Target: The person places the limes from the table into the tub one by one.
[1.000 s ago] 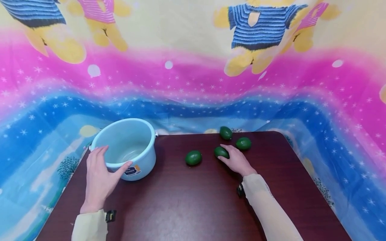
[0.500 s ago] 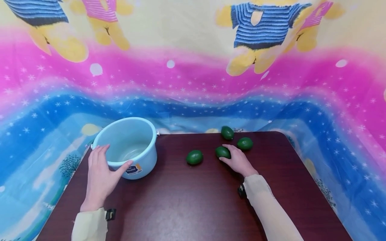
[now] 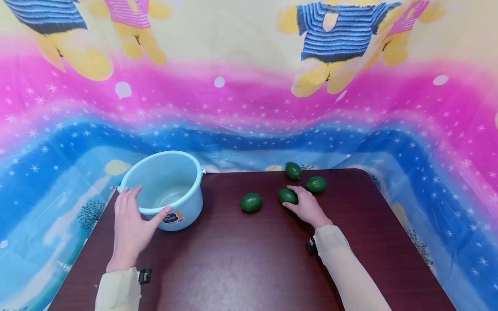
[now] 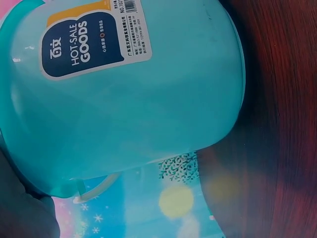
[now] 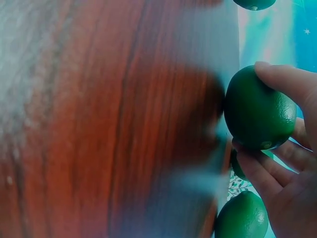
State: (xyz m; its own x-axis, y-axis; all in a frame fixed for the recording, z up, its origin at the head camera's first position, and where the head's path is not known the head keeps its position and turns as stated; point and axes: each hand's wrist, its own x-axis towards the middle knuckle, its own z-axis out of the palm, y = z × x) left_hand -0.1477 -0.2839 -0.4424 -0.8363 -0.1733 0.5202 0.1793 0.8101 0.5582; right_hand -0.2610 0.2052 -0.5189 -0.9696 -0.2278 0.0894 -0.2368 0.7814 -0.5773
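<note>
One green fruit [image 3: 287,196] is in the right hand [image 3: 307,208], and look at that grip: thumb on one side, fingers clamped on the other, towards the far edge of the bench [image 3: 229,268], right of its middle. Traffic all round! A second fruit [image 3: 316,184] lies just beside the hand, nearer the far right corner; a third fruit [image 3: 293,170] sits behind, at the far edge; a fourth fruit [image 3: 250,202] lies between the grip and the bucket [image 3: 192,207]. That pale blue bucket stands at the far left corner, and the left hand [image 3: 132,226] has its rim, fingers bent over it, thumb spread well apart from them along the near side. Now the label [image 4: 81,44]: HOT-SALE GOODS, white on dark blue, with Chinese characters and a barcode [image 4: 130,6]; the number beginning NO.102 is cut off, the smallest lines hard to read. From the right wrist, two fruits are trimmed at the borders, another half hidden behind the fingers; the left hand is just a dark patch in its own view. Behind the bench, a cloth [image 3: 249,103] shows bears [image 3: 336,32] in striped tops, heads cut off above.
</note>
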